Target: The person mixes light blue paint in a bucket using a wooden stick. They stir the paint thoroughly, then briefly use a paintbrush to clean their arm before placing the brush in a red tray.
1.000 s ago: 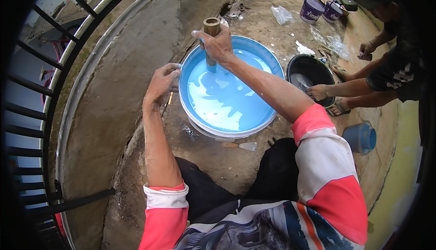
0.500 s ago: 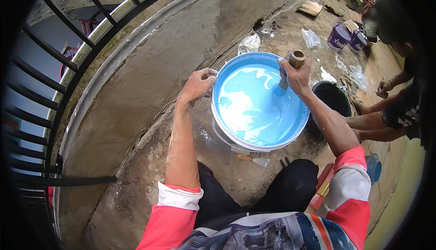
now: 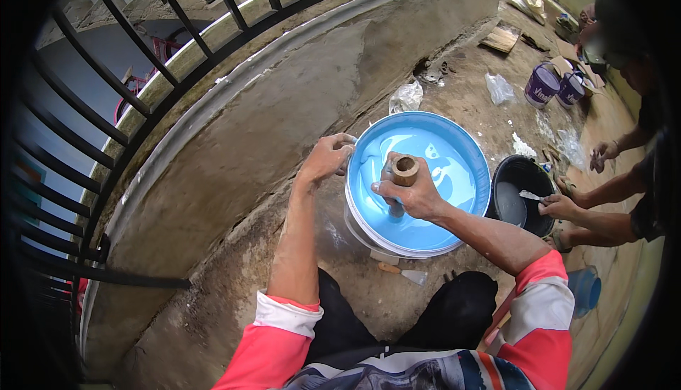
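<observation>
A large bucket (image 3: 360, 225) of light blue paint (image 3: 454, 156) stands on the ground in front of my knees. My right hand (image 3: 424, 193) is wrapped around an upright bamboo stick (image 3: 405, 169), whose hollow top end sticks out above the fist. Its lower end dips into the paint left of the middle. My left hand (image 3: 328, 158) grips the bucket's left rim with bent fingers; the fingertips are partly hidden there. A putty knife (image 3: 411, 275) with a wooden handle lies on the ground between the bucket and my legs.
Right of the bucket stands a black bucket (image 3: 505, 177); a co-worker's hand (image 3: 560, 207) holds a small scraper over it. Purple pails (image 3: 542, 86) and plastic bags (image 3: 500, 88) lie beyond. A low wall (image 3: 234, 135) with black railings runs along the left. A blue container (image 3: 586, 291) sits right.
My right hand has swept the bamboo stick from the bucket's far right toward the left and nearer me. The co-worker's hand with the scraper has come over the black bucket.
</observation>
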Available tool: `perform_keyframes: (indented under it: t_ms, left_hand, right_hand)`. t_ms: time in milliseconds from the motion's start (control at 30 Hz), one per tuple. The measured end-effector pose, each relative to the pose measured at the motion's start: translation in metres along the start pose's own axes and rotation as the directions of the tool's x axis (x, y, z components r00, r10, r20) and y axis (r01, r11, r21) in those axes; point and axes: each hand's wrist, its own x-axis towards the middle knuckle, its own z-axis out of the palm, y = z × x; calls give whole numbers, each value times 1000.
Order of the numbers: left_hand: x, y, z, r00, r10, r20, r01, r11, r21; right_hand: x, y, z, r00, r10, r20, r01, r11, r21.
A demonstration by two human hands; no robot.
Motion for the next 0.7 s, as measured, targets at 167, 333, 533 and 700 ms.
perform_keyframes:
  t_ms: [167, 333, 533, 700]
  left_hand:
    - [-5, 1, -3, 999, -10, -40, 13, 998, 59]
    - [0, 4, 2, 999, -3, -33, 4, 999, 34]
    - [2, 3, -4, 1000, -21, 2, 20, 999, 24]
    - [5, -7, -9, 999, -15, 32, 16, 1000, -18]
  right_hand:
    - [-38, 10, -60, 988, -126, -95, 92, 949, -302]
    - [27, 30, -102, 904, -239, -355, 162, 959, -234]
    - [108, 47, -56, 901, -331, -281, 287, 939, -187]
    - [107, 48, -43, 933, -343, -112, 321, 931, -177]
